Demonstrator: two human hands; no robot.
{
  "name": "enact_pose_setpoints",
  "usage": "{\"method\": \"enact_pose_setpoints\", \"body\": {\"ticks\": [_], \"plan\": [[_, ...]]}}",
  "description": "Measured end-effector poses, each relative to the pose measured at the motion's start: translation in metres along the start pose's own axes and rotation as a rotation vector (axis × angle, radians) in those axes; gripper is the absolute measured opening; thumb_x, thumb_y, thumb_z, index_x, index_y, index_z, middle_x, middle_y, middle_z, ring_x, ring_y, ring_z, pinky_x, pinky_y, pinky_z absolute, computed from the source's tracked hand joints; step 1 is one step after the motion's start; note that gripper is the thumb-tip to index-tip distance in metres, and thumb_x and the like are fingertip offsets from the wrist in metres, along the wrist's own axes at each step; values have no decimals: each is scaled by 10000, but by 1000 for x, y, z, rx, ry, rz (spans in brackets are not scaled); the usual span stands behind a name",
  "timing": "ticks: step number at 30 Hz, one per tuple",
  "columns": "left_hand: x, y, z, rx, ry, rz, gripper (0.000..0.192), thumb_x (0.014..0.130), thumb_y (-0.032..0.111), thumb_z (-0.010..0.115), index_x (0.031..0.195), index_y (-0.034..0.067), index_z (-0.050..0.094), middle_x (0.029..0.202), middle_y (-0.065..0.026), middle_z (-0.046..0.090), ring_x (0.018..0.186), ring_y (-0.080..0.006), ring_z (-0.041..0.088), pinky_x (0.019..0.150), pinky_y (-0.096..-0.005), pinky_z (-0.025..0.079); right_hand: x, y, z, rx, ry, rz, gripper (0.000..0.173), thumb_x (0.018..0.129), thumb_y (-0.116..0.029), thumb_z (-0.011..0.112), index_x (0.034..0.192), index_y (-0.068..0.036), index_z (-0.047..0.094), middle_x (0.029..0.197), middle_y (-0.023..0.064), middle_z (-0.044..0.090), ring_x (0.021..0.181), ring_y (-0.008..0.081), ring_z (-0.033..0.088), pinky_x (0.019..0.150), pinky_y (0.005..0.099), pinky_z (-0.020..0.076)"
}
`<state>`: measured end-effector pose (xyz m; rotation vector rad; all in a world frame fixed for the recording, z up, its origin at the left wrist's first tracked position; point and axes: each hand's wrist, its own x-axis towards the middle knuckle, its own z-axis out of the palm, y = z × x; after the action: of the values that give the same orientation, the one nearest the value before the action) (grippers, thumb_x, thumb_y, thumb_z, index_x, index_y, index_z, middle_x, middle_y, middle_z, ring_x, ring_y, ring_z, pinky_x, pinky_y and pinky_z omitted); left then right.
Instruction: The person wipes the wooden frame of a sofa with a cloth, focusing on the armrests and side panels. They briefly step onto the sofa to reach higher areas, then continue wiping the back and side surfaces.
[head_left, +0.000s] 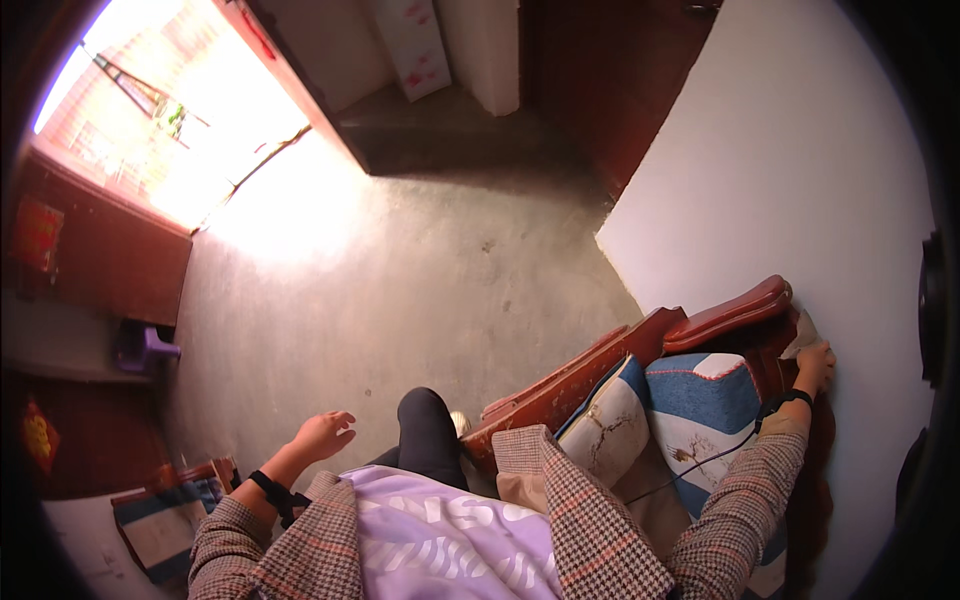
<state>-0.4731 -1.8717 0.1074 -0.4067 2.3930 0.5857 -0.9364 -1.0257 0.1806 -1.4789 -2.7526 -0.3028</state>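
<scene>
My right hand (817, 363) reaches out at the far right, over the top of the wooden sofa's back beside the white wall. A grey cloth (802, 336) shows at its fingers, and the hand is closed on it. Below the hand lie a blue and white cushion (705, 390) and a second cushion (611, 427), both on the sofa. My left hand (325, 436) hangs above the concrete floor at the lower left, its fingers loosely bent and holding nothing. Each wrist wears a black strap, and a thin dark cable runs from the right one across the cushion.
The sofa's red-brown wooden armrest (727, 311) stands against the white wall (757, 165). A purple plastic stool (150, 347) is at the left, near the bright open doorway (187, 112). Another cushioned wooden seat (161, 525) lies at the lower left. Concrete floor (405, 300) spreads ahead.
</scene>
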Motion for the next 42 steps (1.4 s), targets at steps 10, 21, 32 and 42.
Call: {"method": "enact_pose_setpoints", "body": {"ticks": [10,21,32,42], "plan": [[157,103,-123,83,-66,326,378,960,345,629,1277,139,642,1159,-94,724,1064,-310,688,918,-434,552,-6,5,-4,90,41,-17,511,1015,-257,572,1482,-235,367,1538,167,324,1399,436,366,1110,603,399],[352,364,-219,359,-189,847,376,946,319,633,1271,130,643,1135,-112,723,1053,-315,690,900,-443,559,-12,15,18,127,189,-192,749,788,-259,818,1443,-172,465,1499,182,359,1399,422,324,1194,580,233],[440,600,-190,612,-556,1384,391,957,333,623,1273,104,647,1215,-152,682,1108,-354,660,931,-449,532,-52,-28,-2,344,198,-115,761,733,-146,705,1466,-191,508,1589,208,312,1513,481,179,1233,611,184],[405,807,-138,237,-848,1715,342,955,171,678,1276,65,622,1188,-118,671,1019,-253,691,866,-369,555,-90,-109,-15,1219,490,262,421,834,40,568,1237,-53,643,1290,186,619,1226,392,578,1067,427,463]]}}
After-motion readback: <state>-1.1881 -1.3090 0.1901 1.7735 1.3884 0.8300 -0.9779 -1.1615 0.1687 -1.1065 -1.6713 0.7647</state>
